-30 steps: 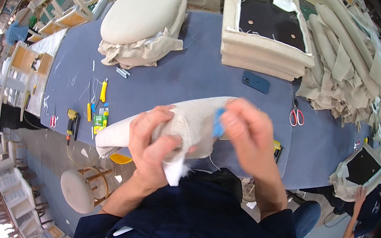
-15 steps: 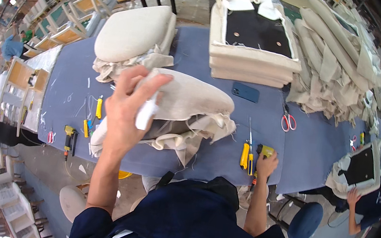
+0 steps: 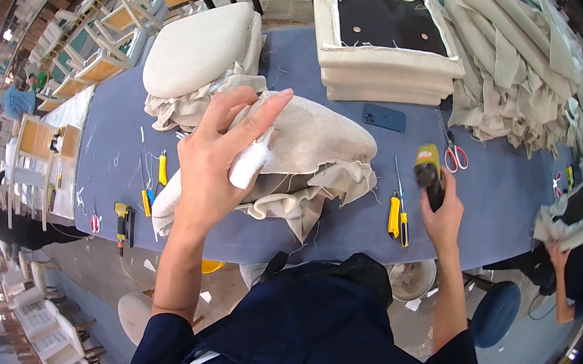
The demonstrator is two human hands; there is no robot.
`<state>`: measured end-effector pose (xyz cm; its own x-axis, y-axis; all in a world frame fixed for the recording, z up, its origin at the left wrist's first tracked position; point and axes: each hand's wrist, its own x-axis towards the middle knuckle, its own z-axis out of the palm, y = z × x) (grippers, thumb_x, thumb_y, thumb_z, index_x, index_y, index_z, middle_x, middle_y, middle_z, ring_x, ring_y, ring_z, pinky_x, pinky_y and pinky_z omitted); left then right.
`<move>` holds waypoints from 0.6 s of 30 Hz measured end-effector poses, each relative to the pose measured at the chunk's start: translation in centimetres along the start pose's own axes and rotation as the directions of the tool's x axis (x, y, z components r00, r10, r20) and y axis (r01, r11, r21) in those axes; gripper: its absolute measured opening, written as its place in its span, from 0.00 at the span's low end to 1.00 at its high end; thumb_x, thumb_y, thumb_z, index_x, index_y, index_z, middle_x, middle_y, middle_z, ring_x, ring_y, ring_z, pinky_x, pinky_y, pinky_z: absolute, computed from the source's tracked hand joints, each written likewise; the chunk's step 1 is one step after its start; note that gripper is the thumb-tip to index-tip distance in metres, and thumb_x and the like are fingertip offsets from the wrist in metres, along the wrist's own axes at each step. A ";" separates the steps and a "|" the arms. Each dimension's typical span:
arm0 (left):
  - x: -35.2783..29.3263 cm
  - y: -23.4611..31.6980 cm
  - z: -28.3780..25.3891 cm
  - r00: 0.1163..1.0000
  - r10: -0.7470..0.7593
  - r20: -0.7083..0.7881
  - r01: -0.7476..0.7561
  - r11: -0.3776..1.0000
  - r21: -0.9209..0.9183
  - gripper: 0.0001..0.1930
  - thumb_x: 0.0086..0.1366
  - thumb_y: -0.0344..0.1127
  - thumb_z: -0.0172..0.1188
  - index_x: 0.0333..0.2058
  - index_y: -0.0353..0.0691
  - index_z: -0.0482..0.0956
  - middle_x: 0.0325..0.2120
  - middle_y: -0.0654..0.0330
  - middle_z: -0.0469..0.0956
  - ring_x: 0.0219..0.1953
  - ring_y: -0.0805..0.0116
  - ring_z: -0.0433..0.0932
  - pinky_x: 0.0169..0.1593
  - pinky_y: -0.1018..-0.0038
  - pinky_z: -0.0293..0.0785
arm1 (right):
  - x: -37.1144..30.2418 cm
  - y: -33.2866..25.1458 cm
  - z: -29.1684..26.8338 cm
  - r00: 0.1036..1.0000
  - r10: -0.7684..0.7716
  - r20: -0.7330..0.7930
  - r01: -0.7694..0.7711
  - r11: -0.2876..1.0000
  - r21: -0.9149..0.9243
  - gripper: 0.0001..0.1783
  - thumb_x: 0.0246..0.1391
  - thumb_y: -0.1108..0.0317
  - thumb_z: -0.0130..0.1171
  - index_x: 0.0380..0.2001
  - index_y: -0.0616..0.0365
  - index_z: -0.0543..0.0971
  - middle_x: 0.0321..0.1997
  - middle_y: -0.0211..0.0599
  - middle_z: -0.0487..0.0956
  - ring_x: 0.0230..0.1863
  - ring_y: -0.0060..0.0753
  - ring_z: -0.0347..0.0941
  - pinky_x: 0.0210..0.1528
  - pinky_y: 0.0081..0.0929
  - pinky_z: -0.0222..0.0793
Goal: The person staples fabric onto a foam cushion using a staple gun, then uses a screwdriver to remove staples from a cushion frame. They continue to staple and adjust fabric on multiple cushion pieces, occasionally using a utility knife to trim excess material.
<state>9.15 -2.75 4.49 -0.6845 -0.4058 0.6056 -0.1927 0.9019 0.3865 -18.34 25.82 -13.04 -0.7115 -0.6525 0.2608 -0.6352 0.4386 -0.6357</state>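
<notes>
My left hand (image 3: 217, 151) is closed on the upper left end of a beige upholstered cushion (image 3: 330, 132) standing tilted on the table. A soft white piece (image 3: 248, 166) shows beneath its fingers; I cannot tell whether it is padding or a wrap. Loose fabric (image 3: 295, 208) with frayed threads hangs in folds along the cushion's lower edge. To the right of the cushion, apart from it, my right hand (image 3: 445, 217) grips a yellow and black staple gun (image 3: 429, 171) raised over the table.
On the blue-grey table (image 3: 262, 240) lie a yellow cutter (image 3: 394, 216), a screwdriver (image 3: 404, 225), red-handled scissors (image 3: 456, 157), a phone (image 3: 384, 118) and a second staple gun (image 3: 124, 223). Cushion stacks (image 3: 195, 46) (image 3: 388, 77) and a fabric pile (image 3: 509, 70) stand behind. A co-worker's hand (image 3: 557, 252) is at right.
My right hand has lifted the staple gun from the table's near edge, up and forward. My left hand keeps its hold on the cushion. The whole view has shifted slightly.
</notes>
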 end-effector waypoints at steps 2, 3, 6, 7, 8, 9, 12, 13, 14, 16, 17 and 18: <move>0.1 0.1 -0.1 1.000 -0.005 0.010 0.005 1.000 -0.018 0.32 0.59 0.22 0.70 0.61 0.56 0.86 0.51 0.55 0.79 0.47 0.53 0.89 0.42 0.68 0.83 | 1.8 -7.2 -2.8 0.985 -0.146 0.089 0.116 0.952 0.282 0.35 0.49 0.68 0.75 0.60 0.60 0.75 0.40 0.50 0.88 0.41 0.55 0.87 0.42 0.36 0.80; 0.2 0.2 0.1 1.000 0.003 0.021 -0.002 1.000 -0.025 0.32 0.58 0.22 0.70 0.61 0.56 0.86 0.51 0.55 0.79 0.47 0.52 0.89 0.43 0.68 0.83 | 2.3 -9.8 -3.8 0.962 -0.218 0.164 0.140 0.911 0.388 0.35 0.47 0.68 0.76 0.59 0.60 0.76 0.40 0.48 0.88 0.40 0.52 0.87 0.42 0.33 0.80; 0.5 0.5 0.7 0.999 0.015 0.047 -0.014 1.000 -0.024 0.33 0.58 0.22 0.70 0.63 0.57 0.85 0.52 0.56 0.79 0.48 0.52 0.89 0.44 0.67 0.83 | 2.6 -14.8 -3.4 0.810 -0.587 -0.001 0.578 0.797 0.174 0.36 0.42 0.62 0.80 0.57 0.58 0.80 0.38 0.40 0.86 0.35 0.42 0.85 0.38 0.34 0.79; 0.4 0.7 0.8 0.998 0.000 0.069 0.002 1.000 -0.029 0.33 0.59 0.21 0.68 0.63 0.55 0.85 0.52 0.54 0.79 0.48 0.52 0.89 0.46 0.67 0.82 | 2.8 -15.8 -3.2 0.770 -0.638 0.001 0.630 0.761 0.154 0.36 0.41 0.63 0.79 0.56 0.57 0.81 0.36 0.38 0.85 0.33 0.40 0.83 0.37 0.34 0.77; 0.6 0.9 0.7 0.996 -0.015 0.084 0.018 0.999 -0.040 0.32 0.59 0.21 0.66 0.63 0.53 0.85 0.53 0.52 0.79 0.48 0.52 0.88 0.49 0.66 0.82 | 3.2 -16.8 -3.4 0.724 -0.690 0.008 0.683 0.719 0.127 0.36 0.40 0.64 0.79 0.56 0.57 0.81 0.35 0.36 0.85 0.32 0.39 0.81 0.35 0.35 0.76; 0.7 1.0 0.7 0.995 -0.030 0.098 0.035 0.998 -0.050 0.32 0.59 0.20 0.64 0.63 0.51 0.85 0.53 0.50 0.80 0.48 0.52 0.88 0.51 0.66 0.81 | 3.4 -17.1 -3.0 0.713 -0.701 -0.005 0.698 0.709 0.101 0.36 0.38 0.64 0.78 0.56 0.57 0.81 0.34 0.34 0.84 0.31 0.38 0.80 0.35 0.34 0.75; 1.1 0.9 0.2 0.993 0.038 0.115 -0.037 0.999 -0.012 0.35 0.59 0.22 0.69 0.65 0.57 0.83 0.53 0.56 0.78 0.49 0.52 0.89 0.45 0.65 0.82 | 3.8 -17.7 -2.2 0.668 -0.743 -0.022 0.744 0.668 0.038 0.38 0.35 0.64 0.78 0.56 0.57 0.82 0.31 0.30 0.81 0.31 0.36 0.78 0.35 0.33 0.74; 1.1 0.9 0.1 0.993 0.029 0.116 -0.028 1.000 -0.010 0.35 0.58 0.22 0.69 0.65 0.57 0.83 0.53 0.56 0.78 0.49 0.52 0.89 0.45 0.65 0.82 | 4.0 -17.7 -2.1 0.653 -0.757 -0.012 0.757 0.653 0.022 0.38 0.35 0.64 0.77 0.55 0.57 0.82 0.30 0.29 0.81 0.31 0.35 0.78 0.35 0.33 0.74; 1.0 0.8 0.1 0.993 0.021 0.117 -0.020 1.000 -0.008 0.35 0.58 0.22 0.70 0.65 0.57 0.83 0.53 0.56 0.78 0.50 0.52 0.89 0.45 0.65 0.82 | 4.2 -17.8 -2.0 0.638 -0.770 -0.002 0.770 0.638 0.006 0.38 0.34 0.64 0.77 0.55 0.57 0.83 0.30 0.28 0.80 0.31 0.34 0.78 0.35 0.33 0.74; 1.1 0.7 0.0 0.993 0.016 0.120 -0.015 1.000 -0.006 0.35 0.58 0.23 0.70 0.65 0.58 0.83 0.53 0.56 0.78 0.50 0.52 0.89 0.45 0.65 0.82 | 4.4 -17.9 -2.0 0.631 -0.776 -0.011 0.775 0.631 -0.031 0.34 0.37 0.64 0.74 0.54 0.56 0.84 0.29 0.27 0.79 0.31 0.32 0.78 0.35 0.32 0.74; 1.2 0.7 0.0 0.992 0.018 0.123 -0.018 1.000 -0.005 0.35 0.58 0.23 0.70 0.65 0.58 0.83 0.53 0.56 0.78 0.50 0.52 0.89 0.45 0.64 0.82 | 4.4 -17.9 -1.9 0.630 -0.776 -0.015 0.775 0.630 -0.050 0.32 0.39 0.65 0.73 0.54 0.55 0.84 0.29 0.27 0.78 0.31 0.30 0.78 0.34 0.31 0.74; 1.3 0.6 0.1 0.992 0.021 0.125 -0.021 1.000 -0.004 0.35 0.58 0.23 0.70 0.65 0.58 0.83 0.53 0.56 0.78 0.50 0.53 0.89 0.45 0.64 0.82 | 4.6 -17.8 -1.7 0.606 -0.794 -0.047 0.791 0.608 -0.072 0.31 0.39 0.63 0.74 0.52 0.56 0.85 0.27 0.27 0.77 0.29 0.30 0.76 0.32 0.31 0.71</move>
<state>8.12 -2.73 5.46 -0.7710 -0.3652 0.5217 -0.1757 0.9094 0.3769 -10.79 16.06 0.75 0.0587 -0.7144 0.6973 -0.9705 -0.2045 -0.1278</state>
